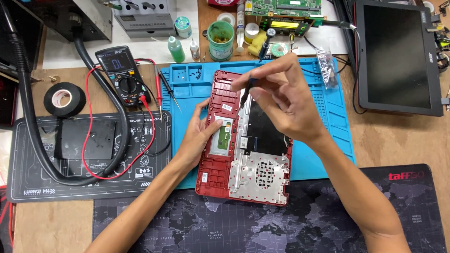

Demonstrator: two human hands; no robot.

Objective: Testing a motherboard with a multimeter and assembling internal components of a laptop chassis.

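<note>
On the wooden desk (389, 140), mid-way along, one blue silicone repair mat (328, 117) carries one red plastic laptop shell (220, 161), lying inside-up so the metal plate shows. Left hand (199, 136) is cupped loosely on the shell's left edge, looks like it's steadying it. Right hand (281, 96) pinches one thin black screwdriver (246, 93), tip down at the shell's upper part. One black multimeter (123, 75) sits near the far-left corner.
</note>
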